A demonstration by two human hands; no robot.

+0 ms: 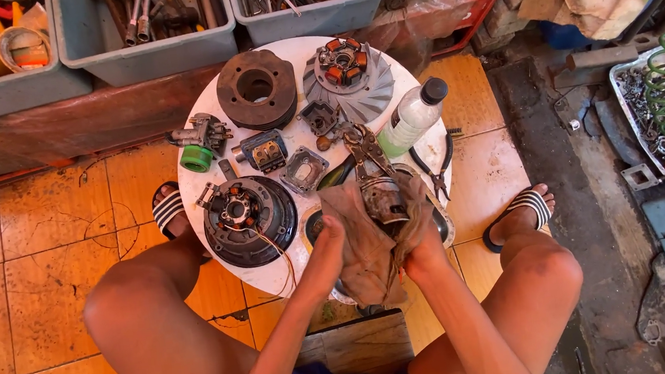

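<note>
Sitting left on the round white table: black finned flywheel housing with loose thin wires. Left hand pinches the brown greasy rag; right hand, wrapped in that rag, grips a grey metal cylindrical part at the table's near edge. Black-capped clear plastic bottle and pliers lie right.

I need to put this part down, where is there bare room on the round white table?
Bare patches: the right rim between the clear plastic bottle and black-handled pliers, and the near-left rim below the black round stator plate. The middle and far side are crowded with engine parts.
</note>
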